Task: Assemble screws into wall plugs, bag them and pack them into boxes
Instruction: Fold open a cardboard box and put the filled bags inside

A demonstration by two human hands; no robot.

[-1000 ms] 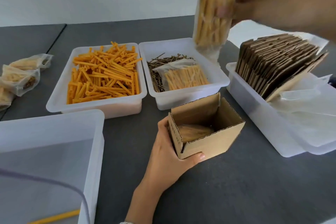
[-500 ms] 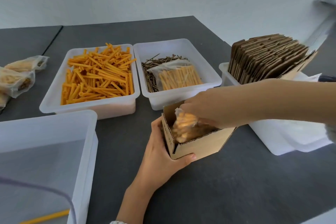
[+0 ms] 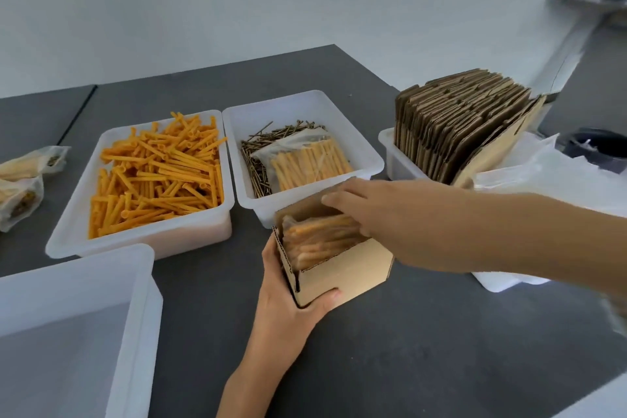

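Half a second ago the right hand (image 3: 359, 207) was pushing a clear plastic bag of orange plugs (image 3: 319, 239) down into the small brown cardboard box (image 3: 339, 268); now the bag lies inside the box, leaning against its left wall, and the right hand rests on top with straight fingers that touch the bag and the far flap of the box. It holds nothing. The left hand (image 3: 288, 302) grips the near left corner of the box, with the thumb on the front wall and the fingers curled around the left side.

The box stands on the dark grey counter (image 3: 407, 349), near its middle, just in front of the white plastic tray of dark screws (image 3: 366, 153). In that tray a second clear bag of orange plugs (image 3: 305, 161) lies over the screws. To the left, touching it, is a white plastic tray full of loose orange wall plugs (image 3: 156, 176). At the left edge of the counter lie some filled clear bags (image 3: 23, 183). At the near left corner stands a large translucent white bin (image 3: 78, 316). Toward the right edge, behind the right forearm, a white tray carries a row of flat folded cardboard boxes (image 3: 458, 122), standing on edge, and beside them lies a pile of clear plastic bags (image 3: 543, 180). The forearm hides the front part of this tray.
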